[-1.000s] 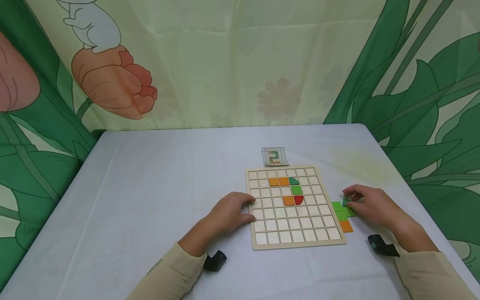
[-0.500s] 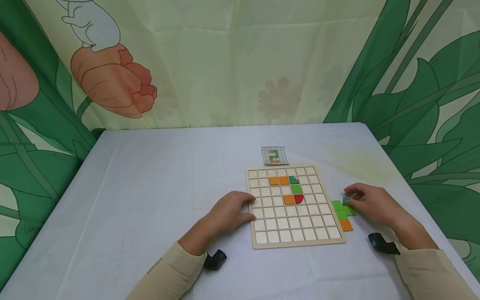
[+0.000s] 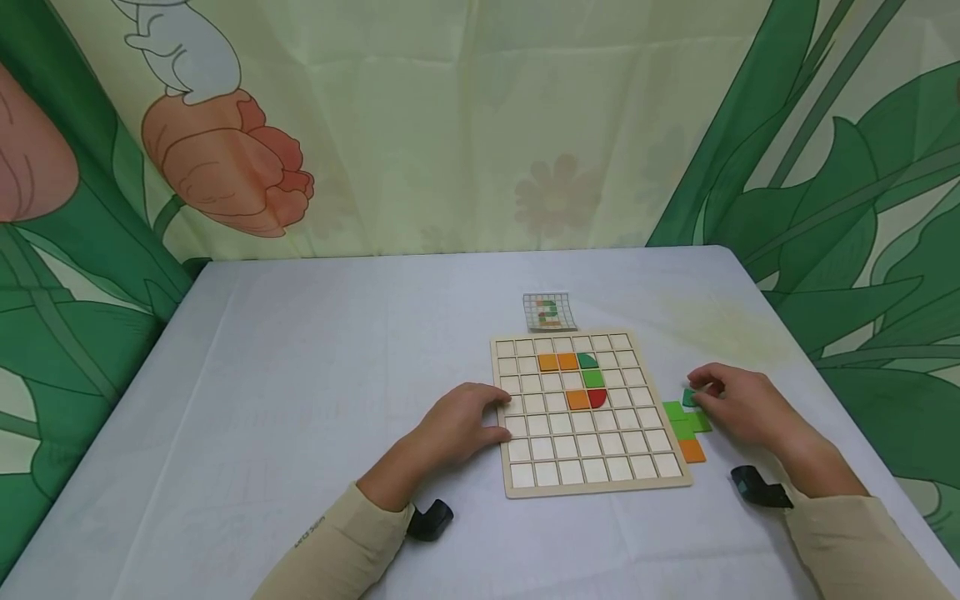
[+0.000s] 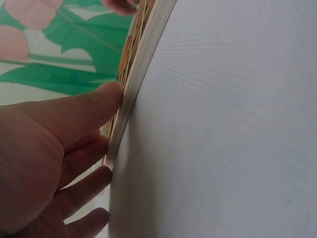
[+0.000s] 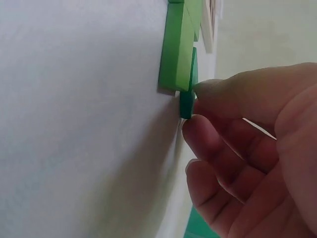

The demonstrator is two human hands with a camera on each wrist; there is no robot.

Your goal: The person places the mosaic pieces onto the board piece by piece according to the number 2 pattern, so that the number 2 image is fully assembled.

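My right hand [image 3: 738, 408] is at the right of the wooden grid board [image 3: 600, 489]. Thumb and a finger pinch a small dark green tile [image 5: 186, 104], which lies close beside a light green tile [image 5: 176, 54] in the right wrist view. Several light green tiles [image 3: 683, 429] and an orange tile [image 3: 692, 451] sit along the board's right edge. My left hand [image 3: 461, 425] touches the board's left edge with extended fingers and thumb. On the board are orange tiles [image 3: 558, 362], a dark green rounded tile [image 3: 587, 361], a light green square [image 3: 593, 378] and a red rounded tile [image 3: 597, 397].
A small pattern card [image 3: 547, 311], printed with a grid and coloured shape, lies behind the board. The white cloth-covered table [image 3: 337, 358] extends widely to the left. A printed curtain [image 3: 450, 125] hangs beyond the table's back edge.
My right hand and the dark green tile have shifted slightly away from me, up in the head view. The left hand and board stay in place.
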